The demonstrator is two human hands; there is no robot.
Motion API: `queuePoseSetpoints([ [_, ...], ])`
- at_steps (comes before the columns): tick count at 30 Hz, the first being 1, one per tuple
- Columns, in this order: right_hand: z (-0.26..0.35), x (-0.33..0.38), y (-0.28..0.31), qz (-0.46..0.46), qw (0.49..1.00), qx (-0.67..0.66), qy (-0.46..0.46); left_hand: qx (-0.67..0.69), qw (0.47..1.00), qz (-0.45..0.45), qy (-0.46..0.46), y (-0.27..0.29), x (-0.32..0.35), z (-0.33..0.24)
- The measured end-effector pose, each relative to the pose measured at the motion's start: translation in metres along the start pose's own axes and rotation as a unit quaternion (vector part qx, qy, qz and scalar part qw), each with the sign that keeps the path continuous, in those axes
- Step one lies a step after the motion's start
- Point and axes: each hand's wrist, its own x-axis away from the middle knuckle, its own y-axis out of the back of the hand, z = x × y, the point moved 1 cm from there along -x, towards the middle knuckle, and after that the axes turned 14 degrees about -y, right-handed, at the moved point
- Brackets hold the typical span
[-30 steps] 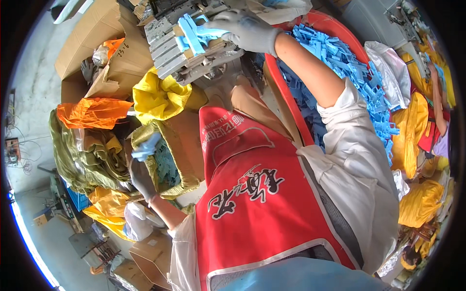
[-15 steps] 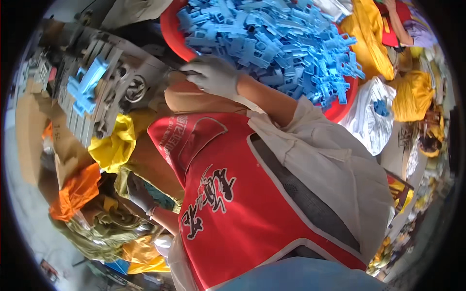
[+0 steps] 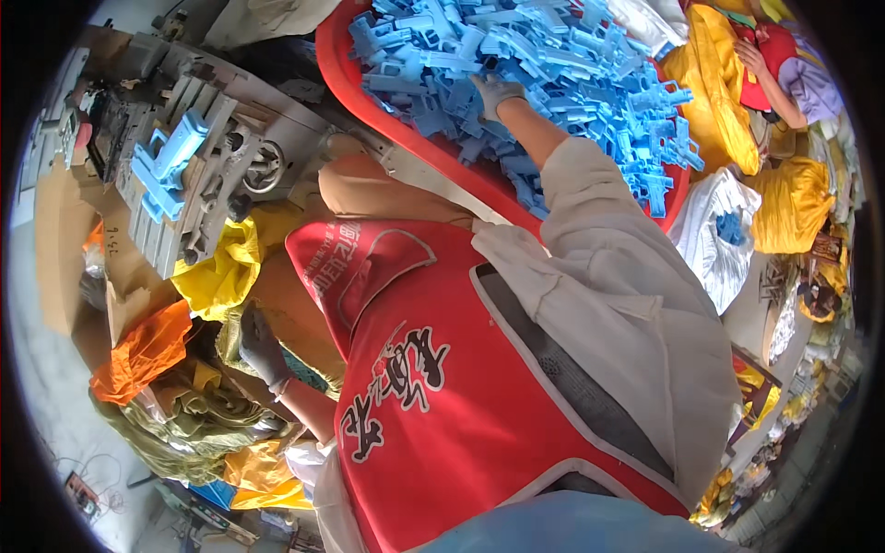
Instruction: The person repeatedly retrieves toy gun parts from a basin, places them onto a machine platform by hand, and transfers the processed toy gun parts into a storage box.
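A red tub (image 3: 401, 138) holds a heap of light-blue plastic toy pistols (image 3: 562, 64). My right hand (image 3: 499, 97), in a pale glove, reaches over the rim onto the heap; thumb and fingers look apart, with the fingertips against the blue pieces. My left hand (image 3: 264, 348), in a dark grey glove, lies at the lower left beside the mouth of an olive sack (image 3: 230, 334). Its fingers appear stretched out along the sack's edge, and nothing shows in them. Greenish pieces are partly visible inside the sack, just right of that hand.
At the left stands a metal machine (image 3: 147, 226) with a slatted table and a handwheel (image 3: 265, 166); blue toy pistols (image 3: 169, 164) lie on it. Cardboard (image 3: 64, 240), yellow cloth (image 3: 221, 272) and orange cloth (image 3: 143, 355) sit nearby. Sacks (image 3: 795, 205) and another person (image 3: 779, 69) are at right.
My right hand has moved from beside my knee, outside the tub, up and right onto the blue heap. My left hand has shifted slightly upward along the sack's edge.
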Motion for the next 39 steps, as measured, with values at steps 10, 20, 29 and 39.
queuePoseSetpoints([
  [10, -0.011, 0.021, 0.037, 0.027, 0.955, 0.216, 0.203, 0.015, 0.996, -0.053, 0.067, 0.015, 0.044, 0.015],
  [20, -0.026, 0.087, 0.001, 0.034, 0.913, -0.339, 0.226, 0.028, 0.985, -0.166, -0.044, 0.044, -0.017, -0.037],
  [29, -0.034, 0.112, 0.009, 0.176, 0.895, -0.367, 0.182, -0.032, 0.955, -0.234, -0.179, 0.094, -0.082, -0.085],
  [39, 0.012, 0.153, 0.083, 0.100, 0.653, -0.678, 0.323, -0.041, 0.969, -0.087, -0.228, 0.091, -0.177, -0.110],
])
